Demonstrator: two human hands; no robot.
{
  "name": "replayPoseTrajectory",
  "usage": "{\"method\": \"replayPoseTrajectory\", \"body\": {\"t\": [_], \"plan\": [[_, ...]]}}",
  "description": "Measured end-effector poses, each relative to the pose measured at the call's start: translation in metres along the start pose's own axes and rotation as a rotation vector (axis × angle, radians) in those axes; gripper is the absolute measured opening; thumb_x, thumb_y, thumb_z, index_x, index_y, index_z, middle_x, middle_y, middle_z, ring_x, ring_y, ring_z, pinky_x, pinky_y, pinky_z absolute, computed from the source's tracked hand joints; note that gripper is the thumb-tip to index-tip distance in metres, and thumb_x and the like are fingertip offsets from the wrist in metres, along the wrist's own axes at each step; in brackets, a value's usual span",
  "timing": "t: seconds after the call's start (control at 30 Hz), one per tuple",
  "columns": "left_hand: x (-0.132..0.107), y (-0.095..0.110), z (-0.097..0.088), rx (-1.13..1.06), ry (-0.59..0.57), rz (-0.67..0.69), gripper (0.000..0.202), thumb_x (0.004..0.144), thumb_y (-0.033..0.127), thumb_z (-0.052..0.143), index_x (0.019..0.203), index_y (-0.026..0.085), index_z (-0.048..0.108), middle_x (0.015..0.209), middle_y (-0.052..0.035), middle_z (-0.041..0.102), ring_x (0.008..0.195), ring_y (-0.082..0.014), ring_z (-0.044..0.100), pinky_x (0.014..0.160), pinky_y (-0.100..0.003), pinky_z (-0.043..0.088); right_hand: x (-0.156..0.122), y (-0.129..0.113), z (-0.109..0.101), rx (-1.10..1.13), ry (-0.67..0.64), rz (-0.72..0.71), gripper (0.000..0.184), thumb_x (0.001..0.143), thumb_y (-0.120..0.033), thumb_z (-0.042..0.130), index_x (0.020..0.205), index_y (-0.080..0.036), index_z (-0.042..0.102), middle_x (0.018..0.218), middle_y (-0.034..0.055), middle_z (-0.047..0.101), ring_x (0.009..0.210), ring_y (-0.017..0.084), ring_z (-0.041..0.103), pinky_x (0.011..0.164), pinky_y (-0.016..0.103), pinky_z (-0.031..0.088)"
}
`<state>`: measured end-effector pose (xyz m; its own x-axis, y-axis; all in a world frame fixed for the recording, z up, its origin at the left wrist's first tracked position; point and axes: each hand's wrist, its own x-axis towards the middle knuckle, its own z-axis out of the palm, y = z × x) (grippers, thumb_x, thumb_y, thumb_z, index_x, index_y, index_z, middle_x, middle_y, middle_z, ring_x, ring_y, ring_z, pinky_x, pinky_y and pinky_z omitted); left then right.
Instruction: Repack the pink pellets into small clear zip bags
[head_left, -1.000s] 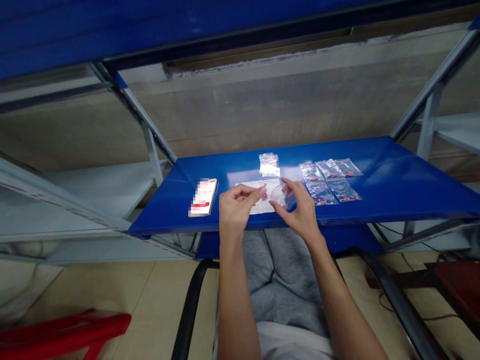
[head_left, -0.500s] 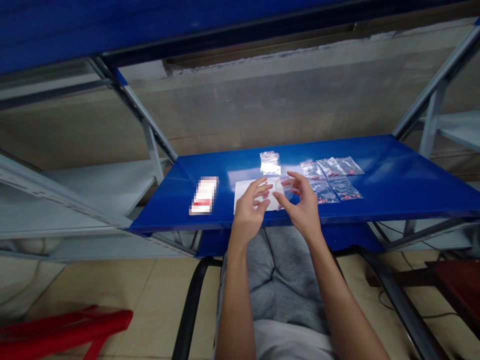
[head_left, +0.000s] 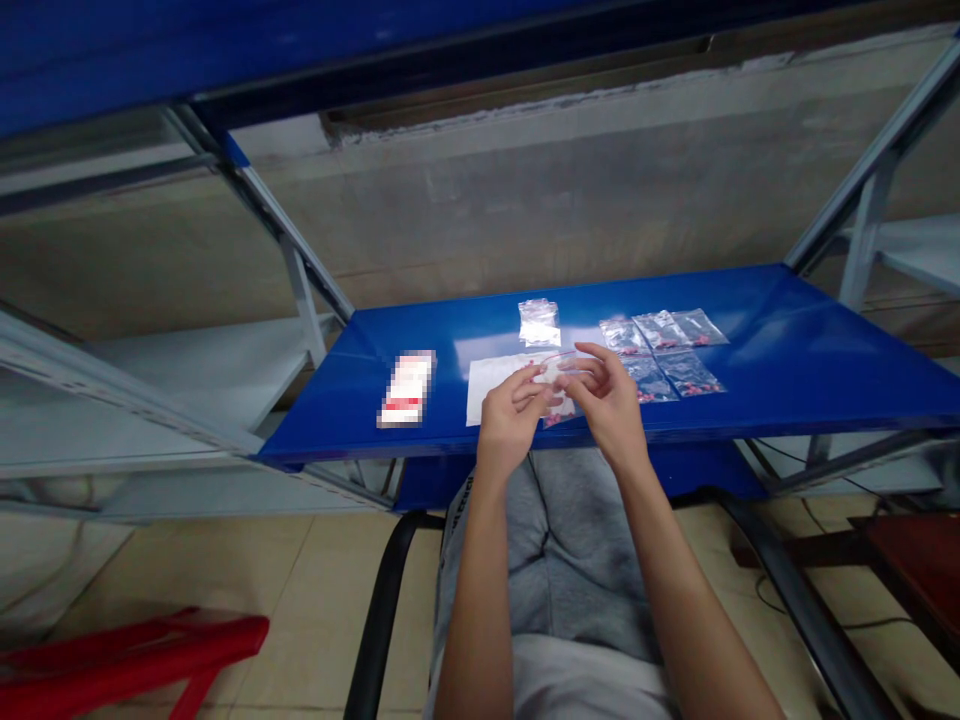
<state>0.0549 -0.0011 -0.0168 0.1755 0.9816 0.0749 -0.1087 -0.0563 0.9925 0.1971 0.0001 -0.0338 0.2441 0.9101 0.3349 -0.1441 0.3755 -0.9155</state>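
Observation:
A small clear zip bag [head_left: 557,410] with little red pieces at its bottom hangs between my hands, above the front of a white sheet of paper [head_left: 487,378]. My left hand [head_left: 516,415] pinches the bag's left side, thumb against the fingers. On the other side, my right hand [head_left: 609,405] has thumb and fingers closed at the bag's upper right. The bag's reddish seal line shows near its top. A few red bits lie on the paper, partly covered by my fingers.
Several filled zip bags [head_left: 690,372] lie in rows at the right of the blue table [head_left: 795,360]. Flat clear bags [head_left: 538,322] are stacked behind the paper. A blurred-out white and red item [head_left: 406,388] lies at the left. Metal posts flank the table.
My hands have come closer together on the bag, and my left hand has moved right to grip it. The bag now hangs between them with its red pieces visible.

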Motion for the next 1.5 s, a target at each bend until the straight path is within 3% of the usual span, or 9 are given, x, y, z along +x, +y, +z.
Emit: {"method": "replayPoseTrajectory", "body": {"t": [0.23, 0.4, 0.57, 0.7, 0.8, 1.07, 1.23, 1.33, 1.5], "plan": [[0.0, 0.003, -0.004, 0.005, 0.034, -0.023, 0.059, 0.081, 0.048, 0.081, 0.126, 0.014, 0.064, 0.109, -0.016, 0.079, 0.094, -0.028, 0.078, 0.077, -0.037, 0.065, 0.003, -0.006, -0.015, 0.076, 0.012, 0.136, 0.046, 0.072, -0.039, 0.088, 0.112, -0.025, 0.069, 0.086, 0.0002, 0.078, 0.082, 0.022, 0.076, 0.076, 0.037, 0.063], [0.0, -0.004, -0.009, 0.079, -0.067, -0.063, 0.054, 0.076, 0.038, 0.086, 0.121, 0.015, 0.069, 0.101, -0.0129, 0.08, 0.094, -0.0254, 0.078, 0.091, -0.04, 0.062, 0.003, -0.007, -0.012, 0.093, 0.113, 0.123, 0.035, 0.071, -0.04, 0.089, 0.098, -0.024, 0.072, 0.082, 0.0003, 0.078, 0.079, 0.023, 0.077, 0.07, 0.036, 0.063], [0.001, -0.008, -0.009, 0.072, -0.101, -0.095, 0.043, 0.074, 0.033, 0.086, 0.11, 0.014, 0.075, 0.093, -0.011, 0.081, 0.087, -0.0234, 0.078, 0.091, -0.039, 0.061, 0.003, -0.008, -0.012, 0.22, 0.216, 0.16, 0.036, 0.067, -0.039, 0.091, 0.094, -0.023, 0.072, 0.087, 0.0026, 0.08, 0.086, 0.024, 0.079, 0.077, 0.037, 0.064], [0.003, -0.006, -0.007, 0.06, -0.094, -0.081, 0.031, 0.071, 0.033, 0.087, 0.095, 0.015, 0.077, 0.091, -0.0097, 0.081, 0.087, -0.0234, 0.077, 0.088, -0.037, 0.06, 0.003, -0.01, -0.018, 0.265, 0.115, 0.241, 0.04, 0.068, -0.041, 0.092, 0.098, -0.024, 0.071, 0.091, 0.0035, 0.081, 0.091, 0.025, 0.079, 0.083, 0.04, 0.065], [0.001, -0.004, -0.007, 0.069, -0.074, -0.11, 0.029, 0.072, 0.034, 0.086, 0.093, 0.016, 0.077, 0.089, -0.0088, 0.08, 0.085, -0.0228, 0.077, 0.081, -0.034, 0.059, 0.003, -0.009, -0.021, 0.247, 0.037, 0.291, 0.043, 0.067, -0.043, 0.092, 0.099, -0.025, 0.07, 0.089, 0.0031, 0.081, 0.09, 0.026, 0.08, 0.082, 0.042, 0.065], [-0.002, -0.001, -0.007, 0.161, -0.094, -0.137, 0.027, 0.076, 0.042, 0.082, 0.088, 0.017, 0.078, 0.083, -0.0065, 0.079, 0.083, -0.0207, 0.074, 0.071, -0.028, 0.055, 0.003, -0.009, -0.021, 0.184, 0.046, 0.245, 0.039, 0.069, -0.043, 0.091, 0.096, -0.023, 0.073, 0.08, 0.0002, 0.079, 0.076, 0.023, 0.079, 0.076, 0.038, 0.066], [-0.001, -0.004, -0.012, 0.17, -0.134, -0.1, 0.032, 0.074, 0.036, 0.084, 0.097, 0.015, 0.076, 0.087, -0.0077, 0.077, 0.079, -0.0189, 0.073, 0.075, -0.029, 0.056, 0.003, -0.012, -0.019, 0.092, 0.054, 0.167, 0.033, 0.083, -0.055, 0.078, 0.091, -0.024, 0.072, 0.087, 0.0043, 0.08, 0.074, 0.023, 0.078, 0.068, 0.037, 0.064], [-0.002, 0.0, -0.014, 0.204, -0.155, -0.068, 0.035, 0.076, 0.036, 0.082, 0.104, 0.015, 0.076, 0.091, -0.0083, 0.076, 0.085, -0.0195, 0.073, 0.08, -0.03, 0.056, 0.003, -0.015, -0.018, 0.039, 0.043, 0.123, 0.033, 0.084, -0.056, 0.077, 0.093, -0.025, 0.072, 0.085, 0.0038, 0.079, 0.07, 0.024, 0.077, 0.067, 0.039, 0.063], [-0.004, 0.013, -0.009, 0.159, 0.019, 0.048, 0.041, 0.083, 0.041, 0.078, 0.116, 0.018, 0.073, 0.106, -0.0094, 0.077, 0.093, -0.0206, 0.073, 0.083, -0.031, 0.056, 0.0, -0.018, -0.016, -0.073, -0.069, 0.093, 0.032, 0.088, -0.055, 0.073, 0.09, -0.023, 0.073, 0.077, 0.0036, 0.077, 0.07, 0.023, 0.076, 0.068, 0.037, 0.061]]}}
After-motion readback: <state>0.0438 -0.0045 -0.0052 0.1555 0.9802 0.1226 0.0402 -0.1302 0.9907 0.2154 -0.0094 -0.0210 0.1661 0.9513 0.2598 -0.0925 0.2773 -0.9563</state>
